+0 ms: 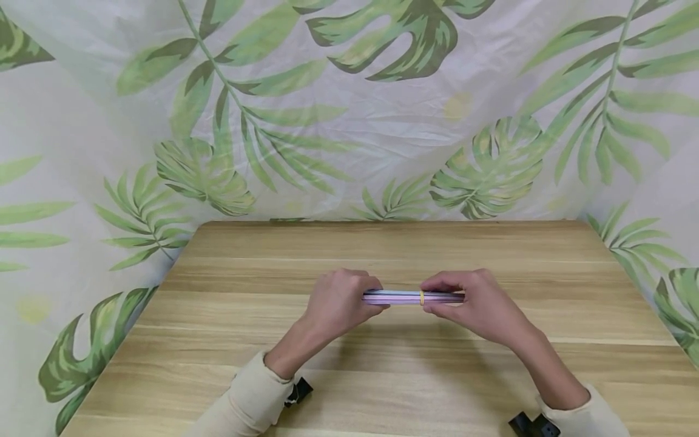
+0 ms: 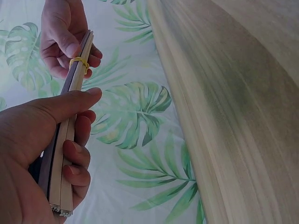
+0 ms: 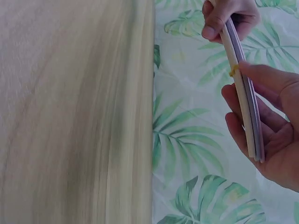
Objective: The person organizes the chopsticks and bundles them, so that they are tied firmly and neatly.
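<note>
A slim bundle of long flat strips (image 1: 395, 297), lilac, pale blue and cream, is held level above the table. A yellow rubber band (image 1: 422, 298) goes round it, right of its middle in the head view. My left hand (image 1: 337, 301) grips one end, its thumb across the strips and fingers curled beneath, as the left wrist view shows. In the right wrist view, my right hand (image 3: 275, 102) pinches the bundle, thumb tip at the rubber band (image 3: 234, 70), while the strips' end reaches past its fingers. Small ragged bits show at the strip ends (image 2: 60, 211) in the left wrist view.
Beneath the hands lies a wood-grain table (image 1: 382, 376). A white cloth with green leaf prints (image 1: 382, 121) hangs behind it and along both sides. Black wrist cameras (image 1: 298, 392) sit at the cream sleeves (image 1: 246, 397).
</note>
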A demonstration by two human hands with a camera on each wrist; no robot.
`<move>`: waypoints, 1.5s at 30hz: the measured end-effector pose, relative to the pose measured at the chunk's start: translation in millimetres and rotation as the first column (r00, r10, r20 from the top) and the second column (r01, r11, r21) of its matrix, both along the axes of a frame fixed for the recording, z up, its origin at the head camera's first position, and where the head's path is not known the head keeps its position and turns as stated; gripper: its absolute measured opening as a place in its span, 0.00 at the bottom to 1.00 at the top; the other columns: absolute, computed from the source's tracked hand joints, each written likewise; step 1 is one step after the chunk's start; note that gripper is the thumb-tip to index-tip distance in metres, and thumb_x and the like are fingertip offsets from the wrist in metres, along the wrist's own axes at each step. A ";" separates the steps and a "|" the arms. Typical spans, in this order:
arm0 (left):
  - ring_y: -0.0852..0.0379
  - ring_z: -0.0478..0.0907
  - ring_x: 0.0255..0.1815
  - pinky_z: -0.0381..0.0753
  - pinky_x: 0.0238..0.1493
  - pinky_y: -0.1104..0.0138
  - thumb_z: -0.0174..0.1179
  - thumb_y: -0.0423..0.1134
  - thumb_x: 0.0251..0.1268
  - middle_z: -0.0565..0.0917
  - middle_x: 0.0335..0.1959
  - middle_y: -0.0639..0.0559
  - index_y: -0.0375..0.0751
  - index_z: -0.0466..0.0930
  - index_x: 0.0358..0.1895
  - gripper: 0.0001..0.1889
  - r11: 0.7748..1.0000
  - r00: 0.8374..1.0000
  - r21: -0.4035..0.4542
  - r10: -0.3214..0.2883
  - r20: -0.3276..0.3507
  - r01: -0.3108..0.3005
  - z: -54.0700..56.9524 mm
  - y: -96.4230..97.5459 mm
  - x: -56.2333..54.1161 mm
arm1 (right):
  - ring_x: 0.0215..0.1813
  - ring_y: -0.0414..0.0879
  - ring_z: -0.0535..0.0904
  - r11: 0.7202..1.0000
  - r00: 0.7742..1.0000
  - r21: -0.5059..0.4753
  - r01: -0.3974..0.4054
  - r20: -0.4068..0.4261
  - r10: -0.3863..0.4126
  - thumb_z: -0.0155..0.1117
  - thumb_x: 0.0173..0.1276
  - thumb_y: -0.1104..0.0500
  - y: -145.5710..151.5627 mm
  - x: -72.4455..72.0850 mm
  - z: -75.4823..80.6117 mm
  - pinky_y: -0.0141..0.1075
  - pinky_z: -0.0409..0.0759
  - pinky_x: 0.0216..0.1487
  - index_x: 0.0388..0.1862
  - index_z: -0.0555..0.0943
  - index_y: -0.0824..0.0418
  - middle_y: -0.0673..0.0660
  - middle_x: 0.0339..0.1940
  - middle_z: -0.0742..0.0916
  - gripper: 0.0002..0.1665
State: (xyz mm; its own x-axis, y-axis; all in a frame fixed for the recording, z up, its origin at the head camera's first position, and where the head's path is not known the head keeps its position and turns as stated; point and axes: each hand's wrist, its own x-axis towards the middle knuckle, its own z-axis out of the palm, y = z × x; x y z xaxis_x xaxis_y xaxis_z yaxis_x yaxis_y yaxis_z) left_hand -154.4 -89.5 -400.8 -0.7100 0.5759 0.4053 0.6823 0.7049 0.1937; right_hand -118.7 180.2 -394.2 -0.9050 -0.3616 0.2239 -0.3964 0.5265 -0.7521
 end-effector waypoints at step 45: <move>0.70 0.70 0.19 0.69 0.21 0.74 0.83 0.45 0.54 0.87 0.24 0.61 0.51 0.92 0.30 0.08 1.000 1.000 0.008 -0.002 0.000 0.002 -0.9 2.7 0.9 | 0.36 0.34 0.90 0.996 0.995 -0.090 0.005 -0.100 -0.014 0.82 0.63 0.60 -10.1 -1.0 -13.7 0.33 0.88 0.33 0.43 0.95 0.53 0.51 0.40 0.95 0.09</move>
State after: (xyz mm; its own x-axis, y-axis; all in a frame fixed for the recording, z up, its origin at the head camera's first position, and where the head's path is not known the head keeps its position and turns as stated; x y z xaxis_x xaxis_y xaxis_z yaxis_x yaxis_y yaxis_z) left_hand -153.4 -86.8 -401.7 -0.7093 0.5739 0.4093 0.6834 0.7023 0.1995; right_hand -119.7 170.1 -408.0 -0.8796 -0.3273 0.3453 -0.4679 0.4629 -0.7529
